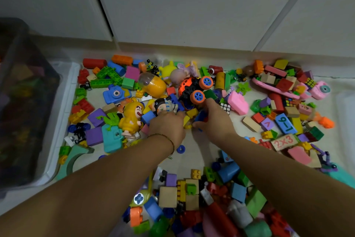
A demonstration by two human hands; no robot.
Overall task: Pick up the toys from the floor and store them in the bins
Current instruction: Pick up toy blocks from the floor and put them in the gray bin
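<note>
Many toys lie scattered over the pale floor. Both my arms reach into the middle of the pile. My left hand (pixel 167 125) rests palm down on small blocks beside a blue block (pixel 148 116) and a small striped doll (pixel 162 106); its fingertips are hidden. My right hand (pixel 213 116) curls round a blue block (pixel 199 116) with a red piece against it. An orange and black toy car (pixel 194 88) with blue wheels lies on its side just beyond both hands. A yellow figure (pixel 131 116) lies left of my left hand.
A clear storage bin (pixel 63 117) with a white rim stands at the left, dark toys inside. A white wall runs along the back. Pink, blue and wooden blocks crowd the right side (pixel 284 121). More bricks are heaped near me (pixel 192 198). A small patch of bare floor (pixel 194 152) lies between my forearms.
</note>
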